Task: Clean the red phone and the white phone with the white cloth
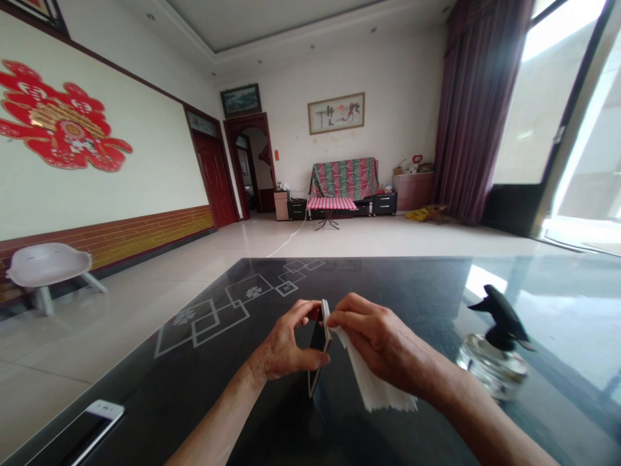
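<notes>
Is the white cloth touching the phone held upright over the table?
Touching. In the head view the right hand presses the white cloth against the upright phone, gripped by the left hand.

We see a glossy black glass worktop (388,285) printed with white square outlines and small flower motifs. The slim phone (319,343) held on edge shows a white-and-silver rim and dark face; the cloth (373,385) against it is plain white. A second white-framed phone (80,433) has a black screen. The clear spray bottle (492,369) carries a black trigger head.
</notes>
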{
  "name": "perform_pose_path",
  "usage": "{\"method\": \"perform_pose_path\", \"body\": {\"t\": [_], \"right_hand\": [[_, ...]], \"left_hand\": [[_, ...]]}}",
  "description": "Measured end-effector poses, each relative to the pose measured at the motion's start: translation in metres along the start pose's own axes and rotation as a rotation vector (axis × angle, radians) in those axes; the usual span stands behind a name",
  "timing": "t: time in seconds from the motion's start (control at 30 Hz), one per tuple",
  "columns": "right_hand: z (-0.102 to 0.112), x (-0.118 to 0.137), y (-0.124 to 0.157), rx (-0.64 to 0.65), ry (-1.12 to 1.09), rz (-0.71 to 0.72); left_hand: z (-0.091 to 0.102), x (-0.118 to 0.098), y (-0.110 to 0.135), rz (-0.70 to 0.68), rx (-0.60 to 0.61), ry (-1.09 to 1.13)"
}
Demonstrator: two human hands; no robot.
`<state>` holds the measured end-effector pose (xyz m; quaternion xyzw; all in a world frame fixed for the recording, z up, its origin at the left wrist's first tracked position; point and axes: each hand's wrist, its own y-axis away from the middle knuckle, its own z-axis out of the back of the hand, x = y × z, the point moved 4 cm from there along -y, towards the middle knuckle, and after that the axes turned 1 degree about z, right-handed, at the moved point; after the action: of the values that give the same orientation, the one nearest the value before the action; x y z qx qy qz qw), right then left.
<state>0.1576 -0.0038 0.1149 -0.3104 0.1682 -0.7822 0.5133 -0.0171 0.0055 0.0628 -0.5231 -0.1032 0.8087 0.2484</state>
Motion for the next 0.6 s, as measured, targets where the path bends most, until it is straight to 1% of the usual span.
{"method": "perform_pose_path", "body": {"t": [0.13, 0.2, 0.3, 0.4, 0.53, 0.6], "right_hand": [[0.008, -0.006, 0.003, 0.015, 0.021, -0.013], [0.009, -0.010, 0.003, -0.021, 0.041, -0.027], [0.005, -0.010, 0.001, -0.066, 0.004, -0.012], [0.001, -0.004, -0.001, -0.055, -0.052, 0.005], [0.005, -0.004, 0.002, 0.032, -0.090, -0.003], [0.008, -0.012, 0.004, -0.023, -0.070, -0.036]], "left_hand": [[-0.001, -0.002, -0.001, 0.017, 0.012, -0.006], [-0.002, -0.002, -0.001, 0.019, 0.009, -0.019], [-0.001, -0.002, -0.001, 0.017, 0.004, -0.021], [-0.001, 0.000, -0.001, 0.015, 0.001, -0.003], [0.000, 0.002, -0.001, 0.021, 0.012, -0.005], [-0.001, 0.002, -0.001, 0.024, 0.013, -0.012]]}}
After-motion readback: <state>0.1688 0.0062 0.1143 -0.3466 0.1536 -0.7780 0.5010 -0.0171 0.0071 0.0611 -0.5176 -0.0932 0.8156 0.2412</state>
